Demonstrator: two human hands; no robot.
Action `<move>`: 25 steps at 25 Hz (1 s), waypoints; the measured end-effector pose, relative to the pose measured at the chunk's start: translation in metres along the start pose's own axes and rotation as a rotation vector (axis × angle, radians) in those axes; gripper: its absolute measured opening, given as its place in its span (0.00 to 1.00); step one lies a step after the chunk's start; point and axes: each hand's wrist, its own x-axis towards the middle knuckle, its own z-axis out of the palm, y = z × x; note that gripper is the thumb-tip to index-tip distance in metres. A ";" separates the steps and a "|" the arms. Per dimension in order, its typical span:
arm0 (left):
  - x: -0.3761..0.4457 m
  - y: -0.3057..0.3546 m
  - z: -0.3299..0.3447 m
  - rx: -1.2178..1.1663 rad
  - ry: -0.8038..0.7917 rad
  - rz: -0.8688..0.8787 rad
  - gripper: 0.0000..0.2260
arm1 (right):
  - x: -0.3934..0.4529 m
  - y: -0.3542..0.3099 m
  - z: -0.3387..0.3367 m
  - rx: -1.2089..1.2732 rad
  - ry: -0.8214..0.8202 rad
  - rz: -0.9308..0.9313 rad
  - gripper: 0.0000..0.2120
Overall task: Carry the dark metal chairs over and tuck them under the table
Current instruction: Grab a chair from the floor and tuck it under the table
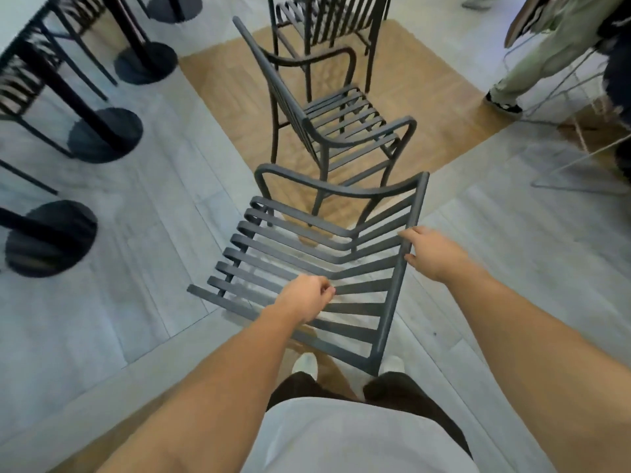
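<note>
A dark metal slatted chair is right in front of me, above my feet. My left hand is closed around its near armrest, low in the middle of the view. My right hand grips the top rail of the chair's back on the right. A second dark chair stands just beyond it on the wood-coloured floor. A third dark chair is behind that one, at the top edge.
Black round table bases and posts with more dark chairs crowd the left side. A person's legs and a white wire-frame stool are at the right. Grey floor lies open at lower left and right.
</note>
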 end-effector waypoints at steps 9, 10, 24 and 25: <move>0.023 0.034 0.021 -0.164 0.180 -0.259 0.15 | 0.081 0.029 -0.014 -0.492 -0.258 -0.393 0.29; 0.023 0.046 0.031 -0.199 0.197 -0.304 0.16 | 0.087 0.034 -0.013 -0.552 -0.274 -0.452 0.28; 0.026 0.148 0.155 -0.407 0.324 -0.645 0.18 | 0.135 0.061 0.007 -0.687 -0.197 -0.821 0.12; 0.026 0.150 0.155 -0.383 0.317 -0.660 0.17 | 0.135 0.061 0.008 -0.695 -0.202 -0.804 0.12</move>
